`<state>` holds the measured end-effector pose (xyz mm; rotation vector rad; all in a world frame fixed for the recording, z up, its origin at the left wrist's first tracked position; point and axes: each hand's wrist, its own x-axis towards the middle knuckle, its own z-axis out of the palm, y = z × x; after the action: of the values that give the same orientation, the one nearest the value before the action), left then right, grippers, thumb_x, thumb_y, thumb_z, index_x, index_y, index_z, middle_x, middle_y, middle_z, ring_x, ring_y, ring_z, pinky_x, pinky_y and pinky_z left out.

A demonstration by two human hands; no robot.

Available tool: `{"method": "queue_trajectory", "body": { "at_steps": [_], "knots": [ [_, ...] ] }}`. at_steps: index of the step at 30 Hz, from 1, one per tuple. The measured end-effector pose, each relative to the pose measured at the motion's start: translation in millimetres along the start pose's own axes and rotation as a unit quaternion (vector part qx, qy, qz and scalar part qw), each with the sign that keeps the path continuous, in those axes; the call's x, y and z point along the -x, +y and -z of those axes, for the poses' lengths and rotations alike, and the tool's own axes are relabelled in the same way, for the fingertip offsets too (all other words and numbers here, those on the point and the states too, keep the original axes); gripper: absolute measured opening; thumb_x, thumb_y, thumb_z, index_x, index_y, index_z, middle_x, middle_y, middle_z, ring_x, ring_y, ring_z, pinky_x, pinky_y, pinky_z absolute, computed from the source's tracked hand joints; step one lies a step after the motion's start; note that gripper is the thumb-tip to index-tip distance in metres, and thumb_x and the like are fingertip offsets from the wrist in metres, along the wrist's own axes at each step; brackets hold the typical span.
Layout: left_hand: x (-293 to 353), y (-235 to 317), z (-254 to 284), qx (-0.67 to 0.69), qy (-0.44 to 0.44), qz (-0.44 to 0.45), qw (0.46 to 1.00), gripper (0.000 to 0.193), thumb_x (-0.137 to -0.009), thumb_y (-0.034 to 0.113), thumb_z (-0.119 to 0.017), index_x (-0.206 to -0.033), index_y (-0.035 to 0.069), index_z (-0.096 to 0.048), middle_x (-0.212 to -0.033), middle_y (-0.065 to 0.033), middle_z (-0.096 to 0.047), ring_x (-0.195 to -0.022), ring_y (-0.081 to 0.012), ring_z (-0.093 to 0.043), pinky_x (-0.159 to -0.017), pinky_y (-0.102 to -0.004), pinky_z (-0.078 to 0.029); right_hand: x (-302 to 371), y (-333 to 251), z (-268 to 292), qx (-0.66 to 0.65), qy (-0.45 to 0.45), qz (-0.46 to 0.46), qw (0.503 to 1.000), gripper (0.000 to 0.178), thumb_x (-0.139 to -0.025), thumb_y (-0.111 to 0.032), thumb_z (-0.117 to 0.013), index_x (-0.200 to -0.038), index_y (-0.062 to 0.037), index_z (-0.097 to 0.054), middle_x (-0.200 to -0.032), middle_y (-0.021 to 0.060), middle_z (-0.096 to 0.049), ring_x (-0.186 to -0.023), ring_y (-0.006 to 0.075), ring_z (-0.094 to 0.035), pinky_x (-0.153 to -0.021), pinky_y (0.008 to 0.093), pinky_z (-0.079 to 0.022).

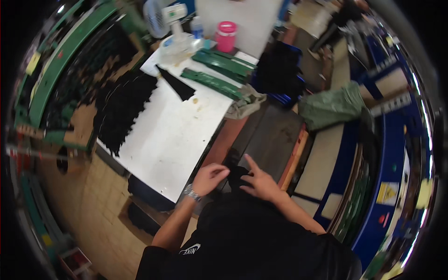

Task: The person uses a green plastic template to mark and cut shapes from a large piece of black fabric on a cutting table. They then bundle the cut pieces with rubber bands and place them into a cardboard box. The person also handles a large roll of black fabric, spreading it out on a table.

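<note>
Between my hands, in front of my black shirt, is a small black piece of material [238, 175], partly lost against the dark surface. My left hand [209, 180], with a metal watch at its wrist, has its fingertips drawn to the thumb at the left edge of that piece. On the other side my right hand [262, 184] has its fingers spread, the index finger stretched out over the dark grey bench [273, 126]. On the white tabletop [163, 135] to my left lie a heap of black pieces with ragged edges [123, 105] and a single tapered black piece [176, 84].
Green metal bars [212, 84] lie at the tabletop's far side, near a pink jug [226, 36], a bottle [197, 28] and a fan [156, 18]. A blue crate [280, 70] of black material and a green sack [332, 106] stand beyond the bench. Another person [343, 21] is far right.
</note>
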<state>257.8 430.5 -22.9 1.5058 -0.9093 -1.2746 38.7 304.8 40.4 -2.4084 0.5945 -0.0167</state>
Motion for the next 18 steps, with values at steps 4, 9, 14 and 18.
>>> {"method": "queue_trajectory", "body": {
  "at_steps": [4, 9, 14, 18],
  "knots": [
    [-50, 50, -73, -0.109, -0.168, -0.060, 0.978, 0.036, -0.095, 0.026, -0.069, -0.117, -0.001, -0.065, -0.109, -0.0100, -0.070, -0.103, -0.0168, -0.066, -0.086, -0.0315, -0.053, 23, -11, -3, 0.035, 0.067, -0.011, 0.997, 0.044, -0.078, -0.019, -0.077, -0.117, -0.0029, -0.064, -0.158, 0.0288, -0.018, -0.107, 0.0364, -0.064, -0.092, 0.0430, -0.054],
    [-92, 66, -150, 0.036, -0.192, -0.044, 0.980, 0.027, -0.102, 0.029, -0.058, -0.104, 0.002, -0.060, -0.099, -0.0082, -0.068, -0.094, -0.0158, -0.064, -0.087, -0.0314, -0.050, 42, 24, 16, 0.018, 0.174, -0.109, 0.978, 0.064, -0.073, -0.011, -0.076, -0.130, 0.0039, -0.052, -0.153, 0.0348, -0.023, -0.100, 0.0431, -0.065, -0.086, 0.0453, -0.056],
    [-144, 79, -211, 0.061, -0.179, 0.059, 0.980, 0.050, -0.106, 0.047, -0.041, -0.093, 0.003, -0.060, -0.085, -0.0106, -0.067, -0.086, -0.0193, -0.066, -0.082, -0.0350, -0.053, 49, 77, 22, 0.014, 0.231, -0.227, 0.946, 0.058, -0.078, -0.003, -0.064, -0.128, 0.0181, -0.044, -0.146, 0.0369, -0.031, -0.077, 0.0415, -0.068, -0.066, 0.0452, -0.059],
    [-183, 94, -272, 0.047, -0.272, 0.089, 0.957, 0.040, -0.105, 0.039, -0.048, -0.097, 0.002, -0.061, -0.091, -0.0087, -0.068, -0.087, -0.0160, -0.065, -0.083, -0.0317, -0.052, 86, 114, 58, -0.055, 0.241, -0.299, 0.922, 0.050, -0.078, -0.004, -0.069, -0.122, 0.0140, -0.054, -0.155, 0.0338, -0.018, -0.087, 0.0418, -0.068, -0.073, 0.0453, -0.059]
  ]
}}
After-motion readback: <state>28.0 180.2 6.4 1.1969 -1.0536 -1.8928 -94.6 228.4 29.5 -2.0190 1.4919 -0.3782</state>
